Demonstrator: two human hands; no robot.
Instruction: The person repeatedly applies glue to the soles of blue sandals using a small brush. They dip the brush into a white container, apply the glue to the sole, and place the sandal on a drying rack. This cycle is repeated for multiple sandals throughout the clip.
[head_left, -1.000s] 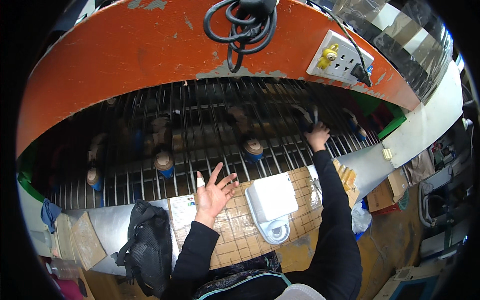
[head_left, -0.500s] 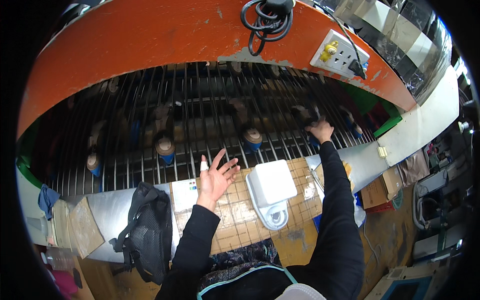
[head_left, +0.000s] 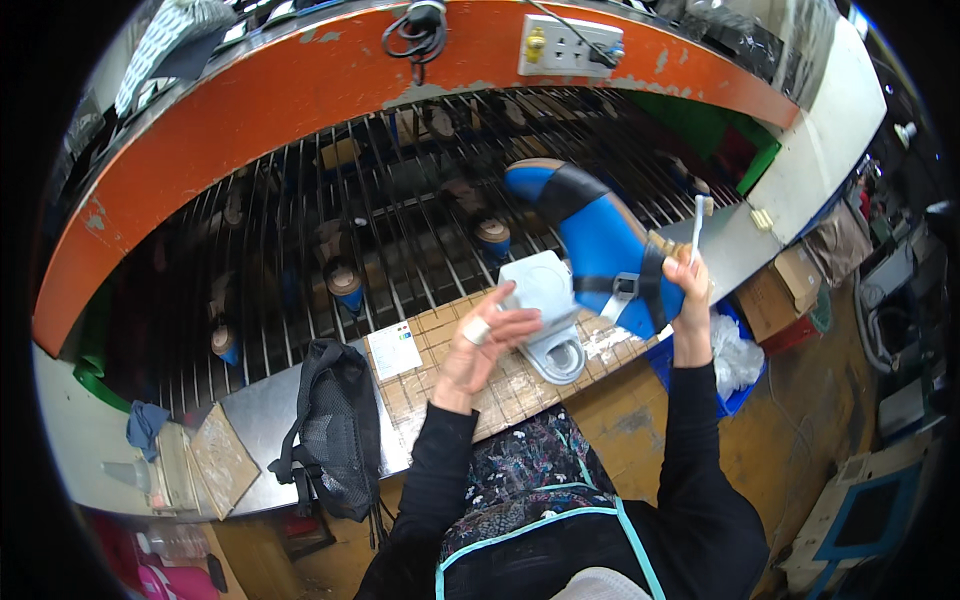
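Note:
My right hand (head_left: 690,290) grips a blue boot (head_left: 600,240) with black bands and a buckled strap, tilted above the rods. A thin white brush, much like a toothbrush (head_left: 698,225), sticks up from the same hand. My left hand (head_left: 485,345) is open and holds nothing, a white wrap round one finger. Its fingertips overlap a pale plastic container (head_left: 540,285) in view; whether they touch it I cannot tell. That container has a round cup (head_left: 562,358) at its near end and stands on a cardboard-covered ledge (head_left: 450,405).
More blue shoes (head_left: 345,288) stand among the metal rods (head_left: 410,220) under an orange beam (head_left: 250,100). A black mesh bag (head_left: 335,430) lies on the ledge's left. On the right are a blue bin (head_left: 740,400) with clear plastic and cardboard boxes (head_left: 780,290).
My right hand has come back from the rods, lifting the blue boot up and toward me. My left hand has moved right, to the pale container. The whole view has shifted.

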